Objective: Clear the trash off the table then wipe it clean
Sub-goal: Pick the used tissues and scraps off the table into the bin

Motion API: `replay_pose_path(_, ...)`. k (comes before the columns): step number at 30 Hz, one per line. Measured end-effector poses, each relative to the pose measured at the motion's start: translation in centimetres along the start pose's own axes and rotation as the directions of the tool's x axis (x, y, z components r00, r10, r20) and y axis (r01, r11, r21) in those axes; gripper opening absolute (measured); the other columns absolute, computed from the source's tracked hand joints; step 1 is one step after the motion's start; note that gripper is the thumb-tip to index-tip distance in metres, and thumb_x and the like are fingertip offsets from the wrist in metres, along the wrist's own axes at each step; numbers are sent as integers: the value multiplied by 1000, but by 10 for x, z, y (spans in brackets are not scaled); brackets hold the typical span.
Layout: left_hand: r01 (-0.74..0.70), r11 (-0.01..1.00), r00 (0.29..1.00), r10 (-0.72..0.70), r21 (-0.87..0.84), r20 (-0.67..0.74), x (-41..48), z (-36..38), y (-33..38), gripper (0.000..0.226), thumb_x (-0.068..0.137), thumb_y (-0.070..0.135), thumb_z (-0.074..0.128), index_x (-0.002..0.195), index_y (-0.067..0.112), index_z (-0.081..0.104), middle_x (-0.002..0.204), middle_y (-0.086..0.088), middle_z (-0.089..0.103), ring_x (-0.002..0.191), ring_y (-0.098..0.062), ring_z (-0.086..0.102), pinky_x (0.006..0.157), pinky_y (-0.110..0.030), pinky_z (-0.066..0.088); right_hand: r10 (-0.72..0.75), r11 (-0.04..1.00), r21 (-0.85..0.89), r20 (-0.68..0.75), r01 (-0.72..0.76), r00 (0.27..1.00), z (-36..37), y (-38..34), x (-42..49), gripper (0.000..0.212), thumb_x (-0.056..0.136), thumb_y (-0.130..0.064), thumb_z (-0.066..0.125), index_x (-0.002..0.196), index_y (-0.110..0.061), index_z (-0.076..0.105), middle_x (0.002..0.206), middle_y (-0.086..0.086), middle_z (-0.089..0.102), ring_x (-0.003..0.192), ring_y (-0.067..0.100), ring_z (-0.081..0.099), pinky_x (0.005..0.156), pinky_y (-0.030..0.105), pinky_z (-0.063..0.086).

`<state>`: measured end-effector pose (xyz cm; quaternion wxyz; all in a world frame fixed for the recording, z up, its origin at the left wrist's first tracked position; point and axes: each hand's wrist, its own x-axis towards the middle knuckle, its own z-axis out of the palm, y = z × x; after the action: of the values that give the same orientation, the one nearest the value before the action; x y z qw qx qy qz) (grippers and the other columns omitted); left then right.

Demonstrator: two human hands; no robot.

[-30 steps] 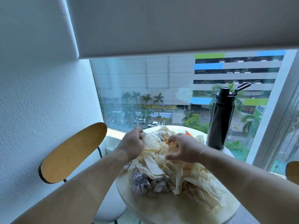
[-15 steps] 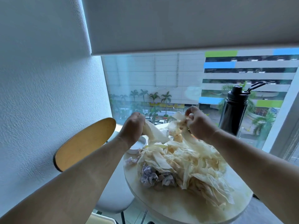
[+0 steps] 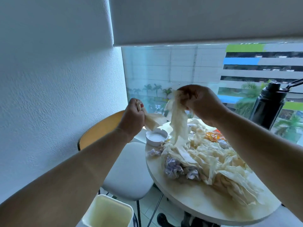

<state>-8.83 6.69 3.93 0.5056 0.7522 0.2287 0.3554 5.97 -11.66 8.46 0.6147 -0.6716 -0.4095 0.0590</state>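
Observation:
A cream plastic bag (image 3: 205, 158) lies crumpled over the round pale table (image 3: 193, 203), with crumpled paper balls (image 3: 173, 166) and an orange wrapper (image 3: 212, 136) among its folds. My left hand (image 3: 133, 115) is shut on one edge of the bag, raised above the table's far left rim. My right hand (image 3: 200, 104) is shut on another edge, held higher, with a strip of the bag (image 3: 177, 123) hanging down from it to the heap.
A white bin (image 3: 108, 213) stands open on the floor at lower left. A wooden-backed chair with a grey seat (image 3: 127, 174) sits left of the table. A small white dish (image 3: 156, 137) and a black bottle (image 3: 268, 105) stand on the table by the window.
Both hands have lifted their edges of the bag higher off the table and apart. The view has swung left and down, bringing the white bin into sight.

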Motion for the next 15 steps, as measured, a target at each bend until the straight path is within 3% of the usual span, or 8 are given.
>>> replay_pose_path(2,31,999,999,-32,-20,-16,-1,-23,-7,17,82,9,45,91,24,48,92,-16,51,84,-30,52,76,-49,50,23,1000,-6,-6,-23,1000,29,0,4,37,95,8,59,88,-26,74,84,4,67,72,15,57,66,28,53)
replay_pose_path(5,98,995,995,-98,-24,-17,-9,-50,-18,16,91,21,46,89,36,42,98,-9,56,95,-36,61,88,-53,55,110,994,26,-1,-109,994,67,8,5,42,93,9,57,75,-25,76,71,-2,66,69,18,58,63,31,53)
replay_pose_path(7,97,995,995,-97,34,-2,-15,-75,-32,20,90,16,48,87,32,37,89,-4,53,84,-30,56,74,-39,55,147,989,13,21,-147,989,99,12,0,45,84,8,55,73,-29,79,69,0,70,71,25,63,67,45,56)
replay_pose_path(9,87,994,995,-90,60,45,-17,-100,-53,35,79,0,48,92,25,28,96,-12,46,80,-30,48,59,-36,44,162,987,-24,31,-161,986,134,14,-9,44,76,0,51,75,-32,80,75,2,75,74,29,67,70,54,59)
replay_pose_path(10,78,994,995,-82,71,55,-17,-111,-66,38,78,-6,44,97,22,26,101,-13,43,83,-30,45,58,-35,42,171,985,-23,38,-170,985,150,15,-13,42,75,-2,50,75,-32,80,75,2,76,74,28,67,70,53,59)
replay_pose_path(12,105,985,991,-115,136,68,-21,-135,-89,37,87,-15,36,108,14,27,100,-10,42,84,-24,44,58,-20,43,227,974,10,78,-228,971,184,15,-22,35,67,-10,52,76,-28,80,75,2,75,72,25,65,68,43,53)
replay_pose_path(14,161,966,977,-184,203,105,-29,-157,-112,31,89,-13,36,112,9,37,94,-7,44,79,-17,43,52,-11,41,302,952,15,149,-307,942,214,22,-29,40,61,-14,51,88,-23,79,78,6,73,69,24,62,61,35,46)
replay_pose_path(15,182,958,967,-215,222,137,-32,-167,-124,31,87,-7,41,114,8,43,96,-7,48,81,-16,46,57,-13,45,317,947,-9,181,-321,931,228,28,-33,42,62,-15,50,94,-23,77,80,5,71,68,22,61,57,31,44)
